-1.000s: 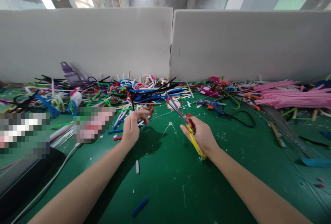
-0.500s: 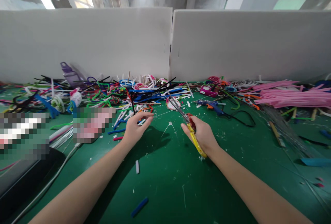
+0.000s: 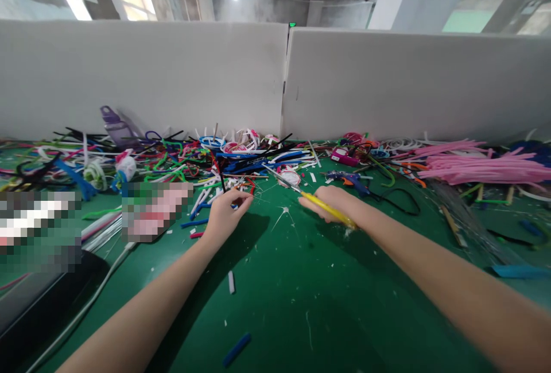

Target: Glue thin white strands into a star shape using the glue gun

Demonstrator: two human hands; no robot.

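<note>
My left hand (image 3: 229, 211) is closed in a pinch over the green table, left of the middle. A thin dark pipe cleaner (image 3: 221, 177) stands up from behind its fingers; the gripped end is hidden. In my right hand (image 3: 333, 199) is a pair of scissors (image 3: 326, 208) with yellow handles. Their long metal blades point up and left, toward a small round white piece with a pink edge (image 3: 289, 178), and lie apart from my left hand. Short white and blue pipe cleaner pieces (image 3: 202, 204) lie beside my left hand.
A blue glue gun (image 3: 346, 179) with a black cord lies beyond my right hand. Pink pipe cleaners (image 3: 482, 166) are heaped at right. Tangled coloured stems and a purple bottle (image 3: 118, 126) line the white partition (image 3: 172, 74). A white cable (image 3: 92, 298) runs at left.
My right hand has turned, swinging the scissors flatter, with their tips further left and lower. My left hand has barely moved and keeps its pinch. The view has shifted slightly.
</note>
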